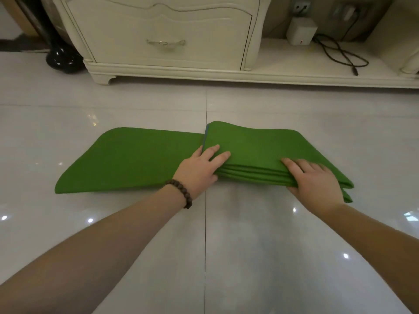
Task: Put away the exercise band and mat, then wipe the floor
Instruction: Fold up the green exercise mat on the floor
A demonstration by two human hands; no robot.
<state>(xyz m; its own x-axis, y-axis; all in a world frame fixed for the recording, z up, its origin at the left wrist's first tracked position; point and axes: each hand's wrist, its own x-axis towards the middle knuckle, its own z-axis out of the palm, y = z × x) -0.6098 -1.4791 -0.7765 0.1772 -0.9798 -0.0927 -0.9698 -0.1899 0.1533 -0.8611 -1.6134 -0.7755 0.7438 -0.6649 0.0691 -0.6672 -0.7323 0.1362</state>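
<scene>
- Mat [140, 159] lies on the floor [226, 245] in front of the cabinet [163, 30] — right part folded into a stack of layers, left part one flat layer.
- Left hand [199, 168] grips the stack's left edge: fingers lie flat on top, thumb tucked at the near side against the layers.
- Right hand [315, 180] holds the stack's near right end, fingers spread on top, thumb under the edge.
- Step in hand, by judgement: folding the mat up, one flap left to go.
- To do it well: keep both hands pressing so the layers don't spring open, turn the stack over onto the flat part, line up near edges before pressing the crease.
- Risk: foam looks springy — a loose grip lets the layers slide askew.
- Band not in view; floor wipe not yet begun.
- Bracelet [181, 191] on left wrist, cable [342, 53] on the shelf behind.
</scene>
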